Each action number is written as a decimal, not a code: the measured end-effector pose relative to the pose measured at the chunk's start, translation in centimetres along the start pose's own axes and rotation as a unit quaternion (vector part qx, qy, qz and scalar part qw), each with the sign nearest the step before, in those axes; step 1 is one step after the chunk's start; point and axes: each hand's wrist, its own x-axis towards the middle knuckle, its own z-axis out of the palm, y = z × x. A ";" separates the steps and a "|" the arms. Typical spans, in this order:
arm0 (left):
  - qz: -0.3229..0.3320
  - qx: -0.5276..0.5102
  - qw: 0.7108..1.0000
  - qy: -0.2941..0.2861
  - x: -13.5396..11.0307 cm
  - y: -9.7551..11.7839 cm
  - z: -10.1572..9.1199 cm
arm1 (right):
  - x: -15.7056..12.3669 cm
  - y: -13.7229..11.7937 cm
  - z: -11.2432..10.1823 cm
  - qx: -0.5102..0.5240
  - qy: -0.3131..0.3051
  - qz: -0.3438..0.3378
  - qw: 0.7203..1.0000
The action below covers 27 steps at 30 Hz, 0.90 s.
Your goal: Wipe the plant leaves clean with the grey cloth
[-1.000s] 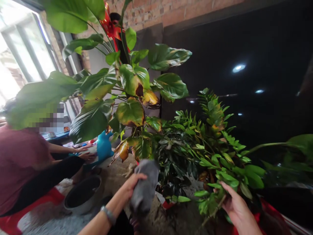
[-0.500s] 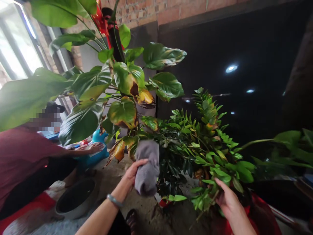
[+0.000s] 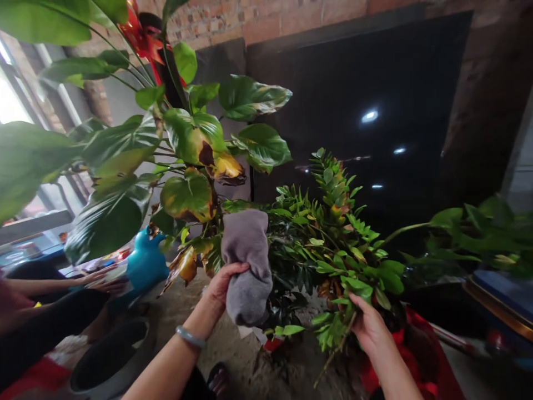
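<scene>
A folded grey cloth (image 3: 247, 244) is gripped in my left hand (image 3: 222, 286), the thumb lying across its front. That wrist wears a pale bangle (image 3: 190, 336). My right hand (image 3: 368, 323) is closed around a leafy stem low on a potted plant (image 3: 333, 266) with many small glossy leaves. The stem's thin end (image 3: 335, 355) sticks out below the fingers; the fingertips are partly hidden by leaves. Left of the cloth stands a tall plant with large leaves (image 3: 187, 194), several of them yellow and brown at the edges.
At the left, a person's hands (image 3: 106, 280) touch a blue rounded object (image 3: 145, 261). A dark basin (image 3: 110, 353) stands on the floor. Behind the plants rises a dark glossy panel (image 3: 353, 83) against a brick wall. Red material (image 3: 433, 344) lies below my right arm.
The view has turned right, so the scene sits further left. My left hand has raised the cloth slightly. My right hand stays at the same stem.
</scene>
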 end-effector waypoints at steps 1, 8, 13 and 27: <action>-0.028 0.009 1.000 0.007 0.2 -1.1 0.3 | -0.1 -0.1 0.1 0.005 0.000 -0.004 1.000; -0.160 0.089 0.972 -0.146 -2.5 -6.1 1.3 | -0.6 -0.6 -0.1 0.005 0.005 -0.008 1.000; 0.021 0.040 0.993 -0.108 -0.5 0.6 8.2 | -1.0 -0.6 0.2 -0.027 0.007 -0.003 1.000; -0.063 0.145 0.964 -0.215 -1.0 -0.7 9.6 | -1.7 -1.8 -0.9 -0.037 -0.015 -0.028 0.999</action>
